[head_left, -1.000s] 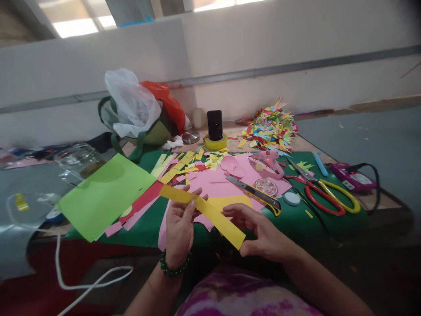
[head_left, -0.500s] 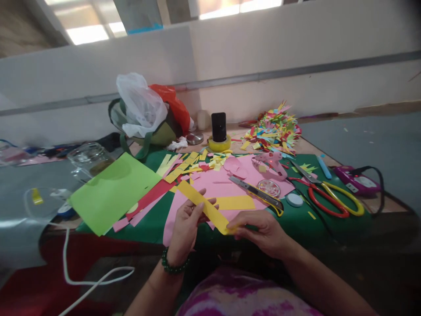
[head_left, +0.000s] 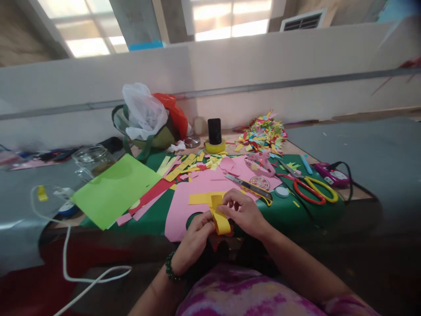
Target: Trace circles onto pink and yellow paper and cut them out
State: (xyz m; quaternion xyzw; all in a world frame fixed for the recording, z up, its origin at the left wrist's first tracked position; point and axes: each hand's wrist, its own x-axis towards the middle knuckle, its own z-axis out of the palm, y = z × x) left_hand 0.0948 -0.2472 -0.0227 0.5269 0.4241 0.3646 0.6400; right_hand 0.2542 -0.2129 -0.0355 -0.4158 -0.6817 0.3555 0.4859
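Observation:
A yellow paper strip point(head_left: 222, 222) is bent over into a loop between my two hands, near the front edge of the table. My left hand point(head_left: 197, 232), with a green bead bracelet at the wrist, pinches it from the left. Fingers of my right hand point(head_left: 243, 213) grip its upper right part. Behind it, another yellow strip point(head_left: 199, 199) lies flat on a pink paper sheet point(head_left: 177, 210) with a cut-out hole. Just beyond my right hand rests a utility knife point(head_left: 249, 188), beside a clear round spool point(head_left: 259, 183).
Red-and-yellow-handled scissors point(head_left: 311, 188), a white cap point(head_left: 282, 192) and a pink glue gun point(head_left: 261, 162) lie to the right. Green paper point(head_left: 116, 191) covers the left side. Farther back stand a phone point(head_left: 214, 131) in a tape roll point(head_left: 215, 146), a bag point(head_left: 154, 134) and a paper-scrap pile point(head_left: 265, 134).
The strip, held out nearly straight before, is now folded over into a loop. My right hand has moved up, and both hands are closer together. The view has tilted up slightly.

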